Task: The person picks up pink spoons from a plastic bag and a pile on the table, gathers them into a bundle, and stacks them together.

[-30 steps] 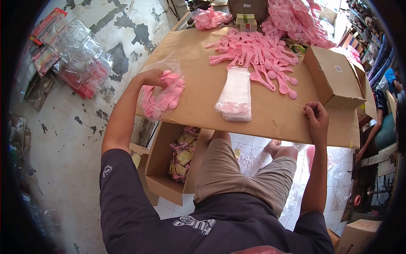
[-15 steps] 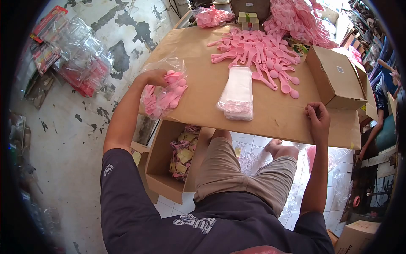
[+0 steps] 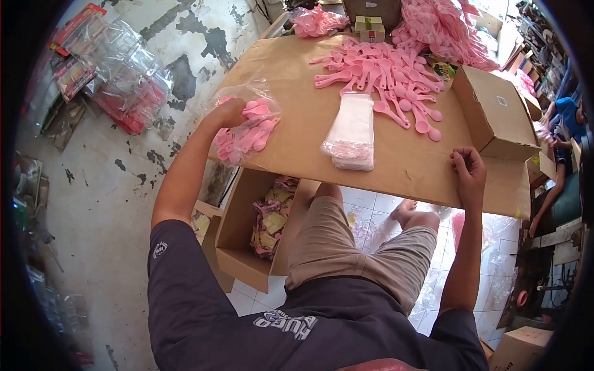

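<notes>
At the table's left edge, my left hand (image 3: 230,113) is at a clear plastic bag (image 3: 263,93) of pink plastic spoons (image 3: 255,137). Its fingers curl in among the spoons, and their tips are partly hidden. My right hand (image 3: 468,168) rests near the front right edge of the table, loosely closed with nothing visible in it. Between the hands lies a stack of clear flat plastic bags (image 3: 351,133). Behind that stack spreads a loose pile of pink spoons (image 3: 377,71).
Brown cardboard covers the table (image 3: 291,148). A cardboard box (image 3: 495,111) stands at the right, and big bags of pink spoons (image 3: 439,31) lie at the back. Below the table, an open carton (image 3: 238,256) holds packed goods. Another person's arm (image 3: 547,201) shows at far right.
The view has shifted slightly. My left hand has moved a little left against the bagged spoons. My right hand keeps its place and loosely curled pose.
</notes>
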The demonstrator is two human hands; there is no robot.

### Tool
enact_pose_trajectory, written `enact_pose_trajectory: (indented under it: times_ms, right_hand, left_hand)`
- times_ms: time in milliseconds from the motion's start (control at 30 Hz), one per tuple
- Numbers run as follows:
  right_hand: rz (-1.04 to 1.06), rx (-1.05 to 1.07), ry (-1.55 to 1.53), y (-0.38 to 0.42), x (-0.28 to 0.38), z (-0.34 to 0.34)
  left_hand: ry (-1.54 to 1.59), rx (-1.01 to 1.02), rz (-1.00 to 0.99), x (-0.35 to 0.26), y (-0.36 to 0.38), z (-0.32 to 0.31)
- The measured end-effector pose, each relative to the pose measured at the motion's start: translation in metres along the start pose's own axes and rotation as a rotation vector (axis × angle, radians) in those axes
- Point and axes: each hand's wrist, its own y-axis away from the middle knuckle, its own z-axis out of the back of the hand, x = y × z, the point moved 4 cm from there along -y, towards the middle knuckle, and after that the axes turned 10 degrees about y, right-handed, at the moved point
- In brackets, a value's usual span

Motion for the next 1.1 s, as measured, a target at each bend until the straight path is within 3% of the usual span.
enact_pose_trajectory:
  times_ms: [67,167,200,267,400,467,600,667,700,767,800,867,1100]
  right_hand:
    - [0.001,0.005,0.000,0.000,0.000,0.000]
    - [-0.004,0.014,0.003,0.000,0.003,0.000]
    - [-0.006,0.008,0.007,0.001,0.004,0.000]
    - [-0.011,-0.003,0.010,0.001,0.004,0.000]
    - [0.004,0.006,-0.002,0.002,0.005,0.000]
    - [-0.001,0.011,-0.003,0.001,0.005,-0.001]
    - [0.007,0.009,0.014,0.001,0.002,0.000]
    - [0.009,0.011,0.012,0.001,0.003,-0.001]
    - [0.006,0.012,0.010,0.001,0.003,-0.001]
    - [0.003,0.012,0.007,0.001,0.003,-0.001]
    - [0.004,0.007,0.010,0.001,0.003,-0.001]
    - [0.004,0.003,0.013,0.001,0.002,-0.001]
    - [0.009,0.004,0.012,0.001,0.002,0.001]
  left_hand:
    - [-0.016,-0.221,0.078,-0.017,0.019,0.016]
    - [-0.007,-0.362,0.177,-0.002,0.024,0.020]
    - [-0.008,-0.362,0.177,0.004,0.028,0.022]
    - [0.295,-0.339,0.426,0.018,0.040,0.028]
    - [0.192,-0.408,0.578,0.043,0.053,0.020]
    - [0.055,-0.320,0.641,0.051,0.056,0.012]
    - [0.085,-0.170,0.613,0.062,0.048,-0.002]
    - [0.257,-0.253,0.382,0.052,0.049,-0.003]
    - [0.257,-0.253,0.382,0.050,0.048,-0.004]
    - [0.157,-0.381,0.153,0.049,0.041,-0.009]
    - [0.156,-0.382,0.153,0.059,0.034,-0.012]
    - [0.281,-0.247,0.427,0.100,0.018,-0.024]
    - [0.135,-0.185,0.514,0.080,0.003,-0.008]
